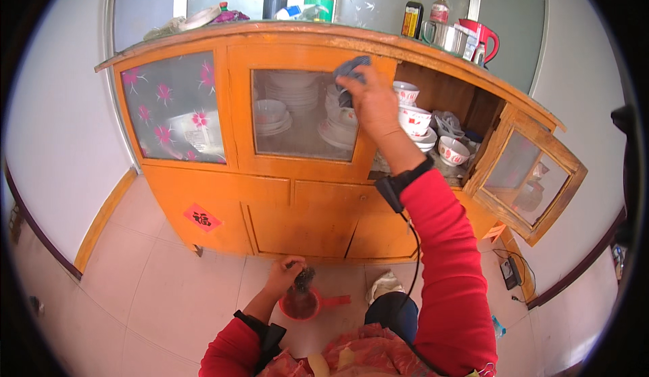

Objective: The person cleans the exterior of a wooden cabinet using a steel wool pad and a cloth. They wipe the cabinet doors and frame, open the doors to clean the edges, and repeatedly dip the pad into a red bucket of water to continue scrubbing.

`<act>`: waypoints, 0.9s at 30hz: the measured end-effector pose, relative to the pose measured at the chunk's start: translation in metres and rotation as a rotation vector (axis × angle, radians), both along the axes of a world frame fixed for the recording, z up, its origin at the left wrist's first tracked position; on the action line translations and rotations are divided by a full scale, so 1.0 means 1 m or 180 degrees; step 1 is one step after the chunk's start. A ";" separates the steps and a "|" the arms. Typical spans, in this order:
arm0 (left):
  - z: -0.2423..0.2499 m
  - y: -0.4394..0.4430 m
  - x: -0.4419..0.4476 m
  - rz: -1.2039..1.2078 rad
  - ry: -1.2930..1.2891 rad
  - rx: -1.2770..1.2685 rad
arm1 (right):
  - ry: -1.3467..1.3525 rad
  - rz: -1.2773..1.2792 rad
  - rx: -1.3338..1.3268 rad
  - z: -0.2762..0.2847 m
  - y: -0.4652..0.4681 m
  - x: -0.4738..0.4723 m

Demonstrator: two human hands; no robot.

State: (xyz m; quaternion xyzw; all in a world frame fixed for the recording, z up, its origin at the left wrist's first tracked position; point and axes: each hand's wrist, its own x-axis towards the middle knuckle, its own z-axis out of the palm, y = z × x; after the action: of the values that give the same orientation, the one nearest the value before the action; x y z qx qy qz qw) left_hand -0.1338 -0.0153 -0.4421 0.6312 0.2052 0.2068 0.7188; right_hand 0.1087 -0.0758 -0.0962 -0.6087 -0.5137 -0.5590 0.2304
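My right hand (375, 100) is raised and grips a crumpled grey-blue cloth (350, 68). The cloth is at the upper right part of the glazed door (304, 141) in the middle of an orange wooden cabinet (203, 187). Stacked plates and bowls show through this door's glass. Low down, my left hand (284, 277) pinches a dark scouring pad (305, 278), seemingly of wire mesh. Below the pad is a red plastic dipper (315, 311) with a handle, holding murky dark liquid.
On the right a glazed cabinet door (527, 184) hangs open, with patterned bowls (453, 151) inside. Bottles (413, 16), a glass mug (446, 37) and a red kettle (489, 42) stand on top. A power strip (510, 273) with its cord lies by the right wall.
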 end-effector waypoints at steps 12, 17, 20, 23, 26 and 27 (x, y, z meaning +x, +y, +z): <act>-0.008 0.000 0.010 -0.0134 0.0174 0.0177 | 0.0773 0.0011 0.0747 -0.053 -0.038 0.028; -0.015 -0.005 0.023 -0.0108 0.0609 0.0539 | 0.1072 0.0021 0.0198 -0.099 -0.059 0.020; -0.017 -0.011 0.027 -0.0152 0.0096 0.0305 | 0.1364 0.0392 0.0156 -0.081 -0.068 0.017; -0.017 -0.017 0.026 -0.0127 -0.0106 0.0285 | 0.1455 0.0915 0.0594 -0.032 -0.066 0.025; -0.016 -0.018 0.024 -0.0083 0.0068 0.0270 | 0.1313 0.0645 0.1070 0.007 -0.055 0.034; -0.015 -0.017 0.024 -0.0137 0.0108 0.0306 | 0.1187 0.0509 0.1074 0.010 -0.050 0.036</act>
State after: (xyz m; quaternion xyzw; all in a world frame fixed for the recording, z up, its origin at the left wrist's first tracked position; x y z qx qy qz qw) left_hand -0.1099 -0.0323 -0.4574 0.6727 0.1937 0.1902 0.6883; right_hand 0.1444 -0.1258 -0.0859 -0.6116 -0.4083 -0.4949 0.4628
